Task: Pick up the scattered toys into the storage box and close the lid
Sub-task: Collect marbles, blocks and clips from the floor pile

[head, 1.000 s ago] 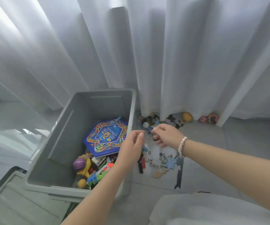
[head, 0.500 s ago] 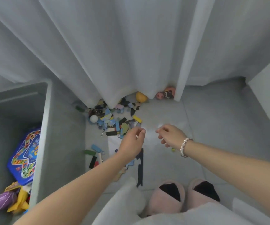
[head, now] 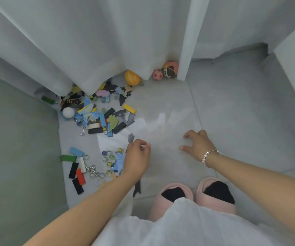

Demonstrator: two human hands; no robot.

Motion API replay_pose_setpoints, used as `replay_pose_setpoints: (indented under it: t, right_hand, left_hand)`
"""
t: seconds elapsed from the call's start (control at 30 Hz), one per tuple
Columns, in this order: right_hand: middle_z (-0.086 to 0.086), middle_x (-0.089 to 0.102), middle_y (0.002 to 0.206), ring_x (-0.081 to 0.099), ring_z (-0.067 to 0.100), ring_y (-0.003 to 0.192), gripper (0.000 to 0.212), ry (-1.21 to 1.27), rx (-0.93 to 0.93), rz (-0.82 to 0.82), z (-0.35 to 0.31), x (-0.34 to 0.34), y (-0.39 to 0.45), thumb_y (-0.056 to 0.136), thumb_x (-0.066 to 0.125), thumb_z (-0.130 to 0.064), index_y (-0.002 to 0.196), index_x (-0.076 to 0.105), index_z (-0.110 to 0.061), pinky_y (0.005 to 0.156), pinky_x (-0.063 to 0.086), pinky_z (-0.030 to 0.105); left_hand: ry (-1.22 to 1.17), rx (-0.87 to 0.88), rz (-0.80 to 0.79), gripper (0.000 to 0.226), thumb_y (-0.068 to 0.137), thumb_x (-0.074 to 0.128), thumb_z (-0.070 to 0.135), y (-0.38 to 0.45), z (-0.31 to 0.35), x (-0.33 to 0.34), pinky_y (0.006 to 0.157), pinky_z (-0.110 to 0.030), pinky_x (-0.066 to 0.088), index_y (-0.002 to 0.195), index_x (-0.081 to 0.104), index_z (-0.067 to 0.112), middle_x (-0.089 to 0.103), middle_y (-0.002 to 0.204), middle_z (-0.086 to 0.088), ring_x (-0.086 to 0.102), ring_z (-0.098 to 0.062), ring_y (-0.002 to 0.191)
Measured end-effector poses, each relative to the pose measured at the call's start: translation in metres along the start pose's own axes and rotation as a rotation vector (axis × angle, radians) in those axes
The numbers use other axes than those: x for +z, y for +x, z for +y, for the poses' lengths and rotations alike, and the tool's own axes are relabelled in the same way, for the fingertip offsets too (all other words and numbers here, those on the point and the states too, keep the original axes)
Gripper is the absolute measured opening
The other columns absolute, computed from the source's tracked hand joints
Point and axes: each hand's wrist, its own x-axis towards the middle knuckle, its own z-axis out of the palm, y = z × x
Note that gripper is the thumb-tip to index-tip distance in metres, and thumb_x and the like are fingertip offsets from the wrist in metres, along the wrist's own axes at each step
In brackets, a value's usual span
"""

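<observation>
Scattered toys lie on the grey floor: a pile of puzzle pieces and wooden blocks (head: 101,115) by the curtain, a white ball (head: 68,112), a yellow ball (head: 132,77), a small pink ball (head: 157,74) and a panda-face ball (head: 170,70). Nearer me are coloured blocks (head: 76,172), marbles (head: 109,155) and metal ring puzzles (head: 93,170). The storage box (head: 18,139) shows only its grey outer wall at the left. My left hand (head: 137,157) hovers over the marbles and a blue puzzle piece, fingers loosely curled, nothing visible in it. My right hand (head: 197,144) is spread over bare floor.
A white curtain (head: 89,41) hangs along the back and covers part of the toy pile. A wall corner (head: 294,59) stands at the right. My feet in pink slippers (head: 194,196) stand just below the hands.
My view has swung right and down, so the inside of the box has left the frame. Both hands have moved apart and lower toward the floor; the right hand's fingers have spread.
</observation>
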Motion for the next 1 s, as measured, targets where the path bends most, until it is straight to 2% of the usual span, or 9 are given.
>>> replay_pose_setpoints:
  t: [0.07,0.23,0.4,0.47,0.53,0.67,0.77,0.9,1.0]
  right_hand:
    - [0.003,0.033,0.110,0.050,0.021,0.082,0.042,-0.032,0.007,-0.032,0.006,0.011,-0.001,0.078,0.072,-0.028,0.112,0.050,-0.017,0.081,0.041,0.025]
    - [0.005,0.042,0.098,0.054,0.024,0.078,0.023,-0.073,-0.009,-0.001,0.014,0.035,-0.008,0.081,0.067,-0.016,0.089,0.046,-0.013,0.067,0.036,0.025]
    - [-0.006,0.049,0.071,0.050,0.016,0.078,0.019,0.057,-0.012,-0.015,0.000,0.038,-0.008,0.079,0.071,-0.019,0.081,0.054,-0.012,0.061,0.035,0.024]
    - [-0.010,0.049,0.070,0.051,0.014,0.078,0.017,0.106,-0.019,-0.034,-0.009,0.041,-0.008,0.078,0.071,-0.022,0.080,0.056,-0.014,0.057,0.036,0.016]
    - [-0.010,0.051,0.070,0.051,0.014,0.077,0.017,0.162,-0.029,-0.044,-0.018,0.047,-0.009,0.077,0.072,-0.023,0.076,0.057,-0.016,0.059,0.038,0.015]
    - [-0.004,0.056,0.067,0.056,0.017,0.071,0.021,0.301,-0.015,-0.111,-0.031,0.061,-0.008,0.077,0.073,-0.020,0.066,0.055,-0.020,0.076,0.052,0.033]
    - [0.002,0.057,0.064,0.058,0.018,0.064,0.017,0.500,0.027,-0.175,-0.037,0.064,-0.009,0.080,0.070,-0.015,0.071,0.056,-0.014,0.071,0.055,0.034]
    - [0.005,0.059,0.067,0.059,0.014,0.061,0.015,0.558,0.035,-0.192,-0.040,0.062,-0.009,0.082,0.069,-0.012,0.073,0.057,-0.012,0.063,0.055,0.025]
    - [0.007,0.060,0.068,0.059,0.017,0.063,0.014,0.575,0.043,-0.187,-0.040,0.062,-0.009,0.082,0.069,-0.013,0.076,0.057,-0.011,0.068,0.055,0.029]
  left_hand:
    - [0.002,-0.056,0.048,0.022,0.092,0.053,0.033,-0.008,-0.014,0.007,0.073,-0.031,0.044,0.103,0.056,0.013,0.056,0.103,-0.012,0.053,-0.020,0.084]
    - [0.023,-0.168,0.135,0.038,0.086,0.063,0.035,-0.028,-0.038,0.007,0.076,-0.024,0.037,0.115,0.050,0.014,0.045,0.115,-0.002,0.046,-0.012,0.091]
    - [0.014,-0.117,0.160,0.044,0.080,0.072,0.026,-0.030,-0.047,0.007,0.076,-0.023,0.037,0.116,0.049,0.013,0.047,0.116,0.001,0.050,-0.013,0.097]
    - [0.025,-0.066,0.154,0.044,0.080,0.072,0.021,-0.029,-0.049,0.008,0.078,-0.026,0.041,0.118,0.050,0.013,0.051,0.112,0.002,0.053,-0.016,0.098]
    - [0.031,-0.019,0.149,0.043,0.080,0.071,0.014,-0.027,-0.052,0.008,0.083,-0.031,0.046,0.118,0.053,0.013,0.055,0.104,0.001,0.054,-0.019,0.096]
    - [0.048,0.018,0.135,0.034,0.078,0.070,0.006,-0.020,-0.053,0.007,0.079,-0.035,0.048,0.110,0.059,0.012,0.059,0.087,-0.001,0.056,-0.021,0.087]
    - [0.062,0.012,0.141,0.031,0.079,0.070,0.007,-0.019,-0.052,0.006,0.071,-0.031,0.046,0.107,0.058,0.012,0.059,0.078,0.001,0.056,-0.018,0.078]
    - [0.053,0.017,0.139,0.035,0.078,0.071,0.008,-0.018,-0.054,0.006,0.076,-0.031,0.046,0.108,0.054,0.015,0.056,0.093,-0.001,0.056,-0.020,0.082]
    - [-0.086,-0.023,0.081,0.038,0.078,0.070,0.004,-0.017,-0.052,0.003,0.070,-0.017,0.042,0.105,0.049,0.021,0.054,0.100,-0.002,0.057,-0.015,0.078]
